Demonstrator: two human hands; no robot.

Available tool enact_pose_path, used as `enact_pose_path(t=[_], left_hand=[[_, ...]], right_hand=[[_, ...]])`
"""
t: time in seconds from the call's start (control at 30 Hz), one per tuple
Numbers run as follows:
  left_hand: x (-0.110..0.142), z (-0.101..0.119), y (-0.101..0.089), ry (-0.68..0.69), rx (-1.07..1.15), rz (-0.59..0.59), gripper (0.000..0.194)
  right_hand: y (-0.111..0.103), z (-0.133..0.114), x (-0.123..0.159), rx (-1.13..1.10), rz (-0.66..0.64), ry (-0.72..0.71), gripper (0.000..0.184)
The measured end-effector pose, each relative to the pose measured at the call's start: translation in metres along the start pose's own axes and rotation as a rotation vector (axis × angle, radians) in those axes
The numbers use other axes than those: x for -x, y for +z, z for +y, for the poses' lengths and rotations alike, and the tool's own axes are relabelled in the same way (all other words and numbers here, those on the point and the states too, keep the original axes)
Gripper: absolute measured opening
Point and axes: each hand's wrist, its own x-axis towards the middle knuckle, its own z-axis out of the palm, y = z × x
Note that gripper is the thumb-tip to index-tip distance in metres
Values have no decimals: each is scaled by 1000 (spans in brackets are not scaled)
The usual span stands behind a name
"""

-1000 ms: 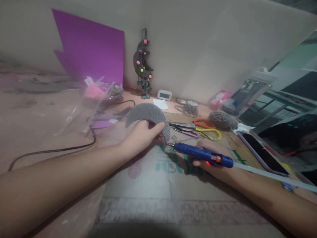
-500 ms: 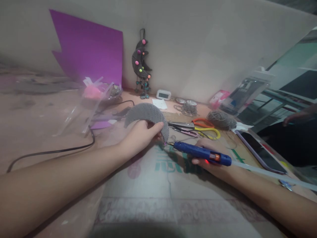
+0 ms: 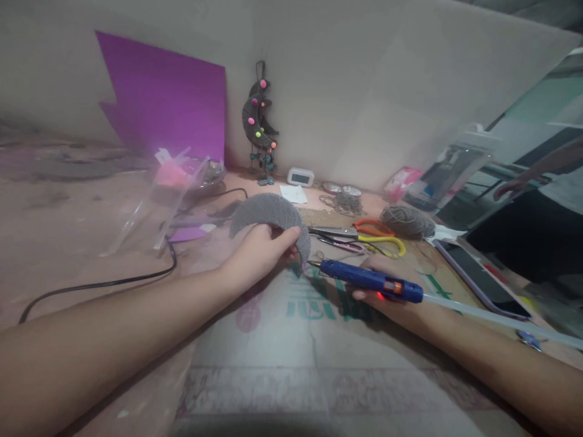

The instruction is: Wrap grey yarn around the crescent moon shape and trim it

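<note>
Cardboard-topped table (image 3: 146, 394): grey crescent (image 3: 268, 207) pinched by left hand (image 3: 268, 247), centre; glue gun (image 3: 353, 277) gripped by right hand (image 3: 377, 263), four o'clock. Nozzle (image 3: 315, 264) contact unclear; crescent best held steady, nozzle guided slowly.

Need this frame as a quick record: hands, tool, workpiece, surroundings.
Left hand: left hand grips a grey crescent
Right hand: right hand holds a blue glue gun
Nozzle: nozzle at the crescent's lower tip; contact unclear
Glue stick: translucent glue stick protrudes from the gun's rear
Surface: printed cardboard under the hands
Beyond right hand: scissors, grey yarn ball
Against wall: purple sheet, crescent ornament with colored dots
Far right: phone; another person, partly in view
</note>
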Motion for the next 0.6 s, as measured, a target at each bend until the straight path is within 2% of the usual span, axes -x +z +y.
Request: enact_pose_path(t=[0.2, 0.37, 0.6], left_hand=[[1, 2, 0, -17, -31, 1, 43], [0, 0, 0, -67, 126, 12, 43], [-1, -7, 0, -24, 132, -8, 48]], right_hand=[[-3, -4, -2, -9, -39, 24, 29], [-4, -6, -6, 20, -19, 75, 27], [-1, -3, -5, -142, 117, 221, 23]])
